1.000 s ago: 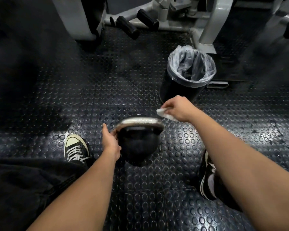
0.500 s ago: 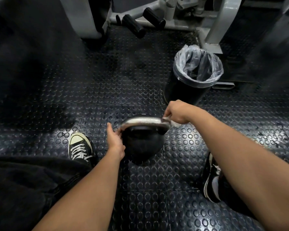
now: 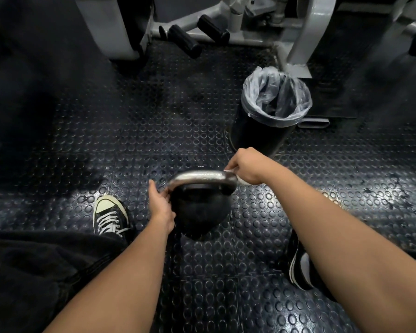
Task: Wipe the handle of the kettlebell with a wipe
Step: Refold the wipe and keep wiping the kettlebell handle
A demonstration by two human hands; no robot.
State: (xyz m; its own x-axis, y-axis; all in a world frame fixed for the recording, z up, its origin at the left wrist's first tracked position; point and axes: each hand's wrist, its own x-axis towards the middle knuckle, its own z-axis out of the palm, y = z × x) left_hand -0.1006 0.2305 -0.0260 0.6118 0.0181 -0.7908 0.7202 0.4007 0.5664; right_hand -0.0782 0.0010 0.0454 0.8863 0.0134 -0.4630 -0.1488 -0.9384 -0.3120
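Black studded rubber floor [image 3: 154,121] beneath grey gym machine [image 3: 308,32]

A black bin [image 3: 257,138] lined with a clear plastic bag [image 3: 275,97] stands right of centre on the studded rubber floor [image 3: 154,121]. A grey gym machine frame [image 3: 305,32] with black foam rollers [image 3: 185,40] crosses the top, and a black lace-up sneaker [image 3: 109,216] sits at lower left.
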